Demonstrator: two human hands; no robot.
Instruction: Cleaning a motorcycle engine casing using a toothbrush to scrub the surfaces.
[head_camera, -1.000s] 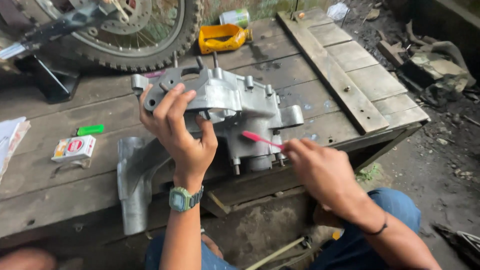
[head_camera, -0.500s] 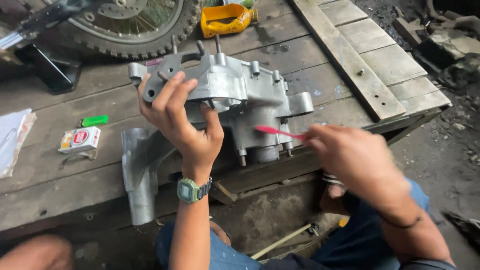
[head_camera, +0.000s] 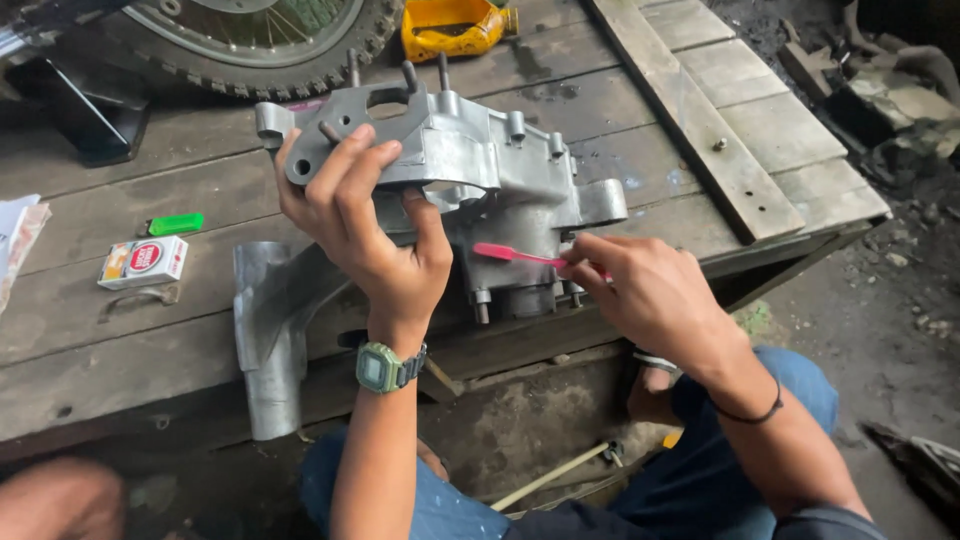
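1. My left hand (head_camera: 365, 235) gripped the grey metal engine casing (head_camera: 470, 175), its fingers (head_camera: 345, 165) spread over the top left face and the thumb pressed against the near side.
2. The casing stood tilted on the wooden worktop (head_camera: 120, 330), near the middle of the scene, with several studs sticking up from its far edge.
3. My right hand (head_camera: 650, 295) held a pink toothbrush (head_camera: 515, 254), its fingers closed narrowly round the handle (a pinch near the handle's right end).
4. The brush head pointed left and lay against the lower near side of the casing, just right of my left thumb.
5. A green wristwatch (head_camera: 385, 368) sat on my left wrist, and a thin dark band (head_camera: 745, 415) circled my right wrist.
6. A second grey metal cover (head_camera: 270, 330) lay on the worktop just left of my left forearm, reaching to the near edge.
7. Further left lay a small white and red box (head_camera: 143, 262), with a green lighter (head_camera: 175, 224) just beyond it.
8. At the far edge rested a knobbly motorcycle tyre (head_camera: 250, 45), and a yellow container (head_camera: 455, 25) lay to its right.
9. A loose wooden plank (head_camera: 690, 130) ran along the right part of the worktop, well apart from the casing.
10. My knees in blue jeans (head_camera: 790, 400) showed below the near edge.
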